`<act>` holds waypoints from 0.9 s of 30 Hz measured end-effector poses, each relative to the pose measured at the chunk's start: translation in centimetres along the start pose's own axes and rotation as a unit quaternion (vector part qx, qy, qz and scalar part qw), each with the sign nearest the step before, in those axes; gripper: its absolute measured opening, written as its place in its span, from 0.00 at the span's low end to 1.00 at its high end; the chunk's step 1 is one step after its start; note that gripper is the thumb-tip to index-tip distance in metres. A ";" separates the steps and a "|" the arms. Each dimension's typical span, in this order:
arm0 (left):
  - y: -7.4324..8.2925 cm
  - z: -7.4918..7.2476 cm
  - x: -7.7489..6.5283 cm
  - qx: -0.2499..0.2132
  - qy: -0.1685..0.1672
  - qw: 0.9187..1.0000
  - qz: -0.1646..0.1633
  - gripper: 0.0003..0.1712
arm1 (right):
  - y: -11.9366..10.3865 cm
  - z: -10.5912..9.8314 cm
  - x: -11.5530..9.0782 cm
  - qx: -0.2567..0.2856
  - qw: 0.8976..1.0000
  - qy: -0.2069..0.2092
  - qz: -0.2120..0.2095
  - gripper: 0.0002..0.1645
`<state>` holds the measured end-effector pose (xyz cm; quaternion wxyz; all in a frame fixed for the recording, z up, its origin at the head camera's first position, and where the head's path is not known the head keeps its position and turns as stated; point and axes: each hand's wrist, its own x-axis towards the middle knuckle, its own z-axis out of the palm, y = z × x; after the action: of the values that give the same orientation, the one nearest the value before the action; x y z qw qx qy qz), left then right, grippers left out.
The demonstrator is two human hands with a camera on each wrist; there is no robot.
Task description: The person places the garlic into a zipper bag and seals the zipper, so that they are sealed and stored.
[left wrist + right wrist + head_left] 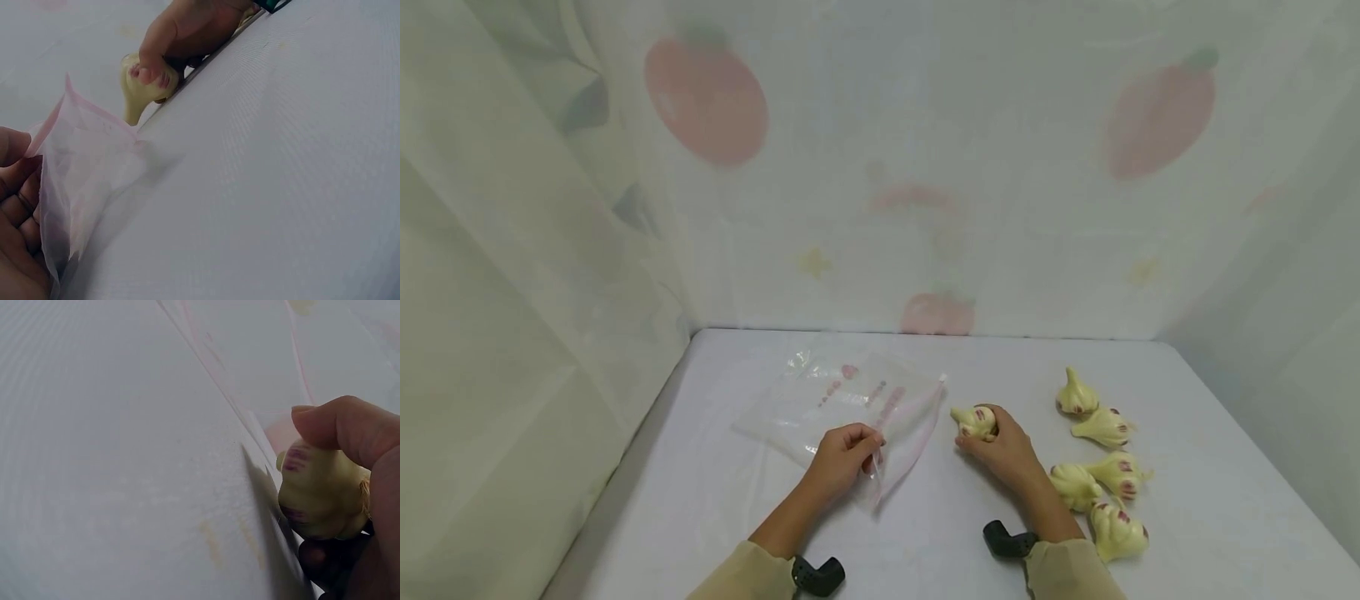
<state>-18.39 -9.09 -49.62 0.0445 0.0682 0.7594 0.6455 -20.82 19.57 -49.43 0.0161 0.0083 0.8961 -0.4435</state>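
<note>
My left hand pinches the pink-edged rim of a clear plastic bag between thumb and fingers. In the left wrist view the mouth of the bag gapes, its pink edge standing up from the table. To the right of that mouth, my right hand grips a garlic bulb, pale yellow with purple streaks, its stem pointing left toward the bag. The right wrist view shows the thumb over the upper side of this bulb and the fingers, in shadow, underneath.
Several more garlic bulbs lie on the right side of the white table, from one at the back to one nearer me, beside the right forearm. A pale curtain with printed fruit rises behind the table.
</note>
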 end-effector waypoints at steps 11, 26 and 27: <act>-0.3 0.0 -0.1 0.000 -0.009 1.000 0.005 0.14 | -0.3 0.6 -0.3 0.053 0.997 -0.054 -0.020 0.39; -0.1 0.1 -0.1 0.012 -0.068 0.997 0.044 0.14 | -1.9 2.3 -1.0 0.070 0.993 -0.055 -0.082 0.49; -0.1 0.1 -0.1 0.014 -0.068 0.997 0.043 0.15 | -2.0 2.4 -1.0 0.071 0.993 -0.050 -0.086 0.47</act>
<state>-18.27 -8.99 -49.74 0.0673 0.1447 0.7599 0.6301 -19.87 16.49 -49.26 0.0217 -0.0897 0.8579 -0.5054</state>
